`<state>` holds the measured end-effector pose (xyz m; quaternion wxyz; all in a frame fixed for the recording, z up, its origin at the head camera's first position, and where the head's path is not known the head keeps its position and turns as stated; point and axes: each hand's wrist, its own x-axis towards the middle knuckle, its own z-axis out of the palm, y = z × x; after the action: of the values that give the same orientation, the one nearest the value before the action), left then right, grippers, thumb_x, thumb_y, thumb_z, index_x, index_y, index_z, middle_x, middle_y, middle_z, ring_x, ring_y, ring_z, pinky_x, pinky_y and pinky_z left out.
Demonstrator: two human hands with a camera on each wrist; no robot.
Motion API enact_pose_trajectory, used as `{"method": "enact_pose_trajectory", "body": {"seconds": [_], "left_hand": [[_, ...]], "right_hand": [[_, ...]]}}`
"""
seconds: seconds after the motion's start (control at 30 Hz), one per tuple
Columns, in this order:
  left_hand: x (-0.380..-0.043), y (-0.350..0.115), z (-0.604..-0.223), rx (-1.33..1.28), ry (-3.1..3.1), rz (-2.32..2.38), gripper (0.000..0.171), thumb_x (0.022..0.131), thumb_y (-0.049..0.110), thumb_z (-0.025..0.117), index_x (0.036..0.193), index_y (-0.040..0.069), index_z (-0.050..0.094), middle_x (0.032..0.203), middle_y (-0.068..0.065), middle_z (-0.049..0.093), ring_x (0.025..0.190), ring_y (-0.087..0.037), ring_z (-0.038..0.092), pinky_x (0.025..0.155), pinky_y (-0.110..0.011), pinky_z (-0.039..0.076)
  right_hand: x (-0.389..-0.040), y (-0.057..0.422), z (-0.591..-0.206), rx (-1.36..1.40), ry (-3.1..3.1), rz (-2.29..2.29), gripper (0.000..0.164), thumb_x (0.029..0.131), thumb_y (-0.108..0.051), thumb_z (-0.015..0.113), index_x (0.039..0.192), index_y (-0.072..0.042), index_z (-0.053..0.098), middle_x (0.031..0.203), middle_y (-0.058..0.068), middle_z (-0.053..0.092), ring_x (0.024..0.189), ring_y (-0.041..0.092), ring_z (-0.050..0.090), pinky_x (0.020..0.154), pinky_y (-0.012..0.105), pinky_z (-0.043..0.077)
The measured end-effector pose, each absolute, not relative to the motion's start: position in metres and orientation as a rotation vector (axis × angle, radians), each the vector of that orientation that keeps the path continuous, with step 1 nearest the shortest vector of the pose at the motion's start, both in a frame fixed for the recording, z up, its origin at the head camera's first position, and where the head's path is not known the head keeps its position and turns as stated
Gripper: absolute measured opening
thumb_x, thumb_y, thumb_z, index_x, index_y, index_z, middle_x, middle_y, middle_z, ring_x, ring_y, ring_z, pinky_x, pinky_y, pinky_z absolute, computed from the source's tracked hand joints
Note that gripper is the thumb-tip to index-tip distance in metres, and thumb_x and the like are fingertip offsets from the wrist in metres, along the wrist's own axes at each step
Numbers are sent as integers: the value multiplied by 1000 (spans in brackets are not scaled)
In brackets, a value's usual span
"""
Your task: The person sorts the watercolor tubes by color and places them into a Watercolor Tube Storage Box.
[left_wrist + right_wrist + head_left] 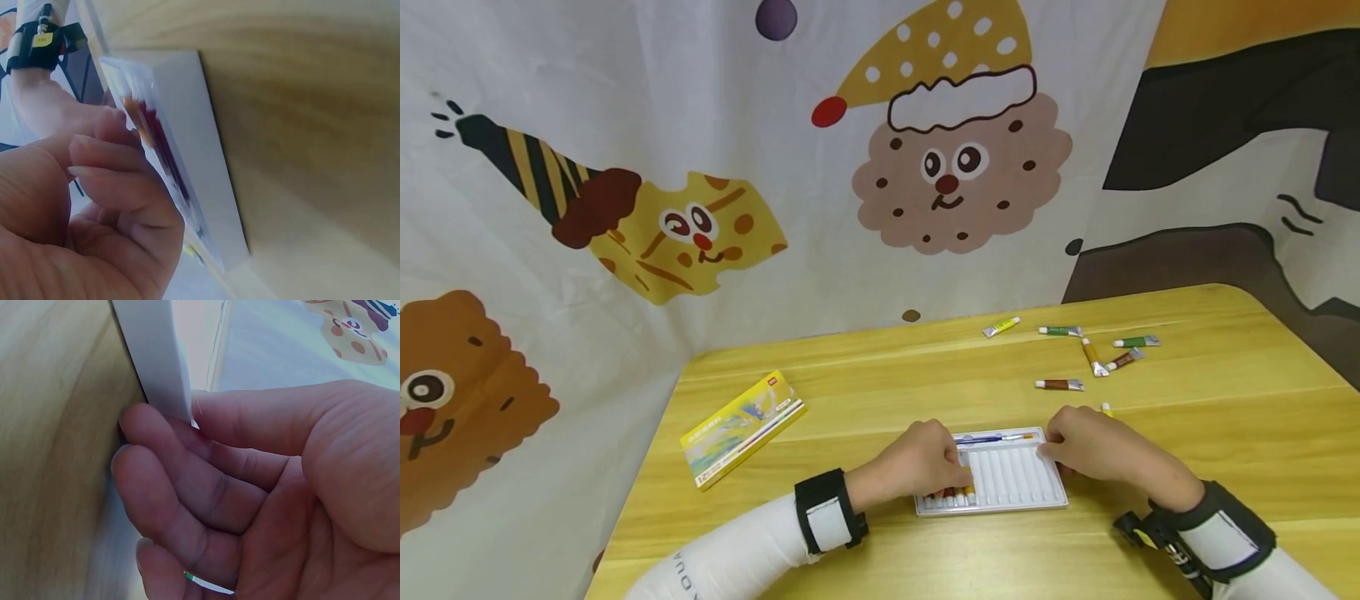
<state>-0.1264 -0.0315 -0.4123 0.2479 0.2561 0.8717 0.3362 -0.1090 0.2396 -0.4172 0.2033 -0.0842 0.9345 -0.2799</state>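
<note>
A white plastic paint tray with narrow slots lies on the table. Several small paint tubes, dark red and brown, fill its left slots, and a blue-handled paintbrush lies along its far side. Over the left part my left hand bends its fingers, their tips at an ochre paint tube in a slot; the same ochre tube shows beyond the fingers in the left wrist view. My right hand pinches the tray's right end, thumb on the rim and fingers against the outer wall.
A yellow paint box lies to the left. Farther back are loose tubes: yellow, green, another green, ochre and brown. A yellow cap peeks out behind my right hand. A printed curtain hangs behind the table.
</note>
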Motion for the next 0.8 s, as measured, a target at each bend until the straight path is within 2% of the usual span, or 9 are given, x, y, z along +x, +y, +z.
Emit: {"method": "enact_pose_trajectory", "body": {"seconds": [0.17, 0.67, 0.8], "left_hand": [[-122, -33, -411, 687, 2372, 919, 37, 88, 17, 87, 58, 8, 67, 51, 0, 62, 43, -5, 50, 45, -19, 37], [-120, -31, -411, 662, 2359, 951, 38, 87, 13, 87, 57, 3, 64, 48, -3, 57, 42, -7, 50, 45, -19, 38], [-120, -30, -411, 662, 2374, 939, 39, 86, 13, 87, 57, 3, 63, 45, 2, 53, 42, -7, 48, 46, -19, 38]], "right_hand": [[-109, 240, -417, -233, 2608, -782, 25, 100, -14, 69, 76, -14, 67, 62, -1, 55, 55, 13, 46, 52, 26, 32], [-108, 239, -416, -229, 2608, -785, 27, 100, -14, 69, 73, -14, 66, 62, 0, 57, 55, 13, 46, 52, 26, 32], [-108, 238, -415, -224, 2607, -789, 27, 100, -13, 69, 74, -13, 66, 62, 0, 57, 55, 13, 47, 52, 26, 32]]}}
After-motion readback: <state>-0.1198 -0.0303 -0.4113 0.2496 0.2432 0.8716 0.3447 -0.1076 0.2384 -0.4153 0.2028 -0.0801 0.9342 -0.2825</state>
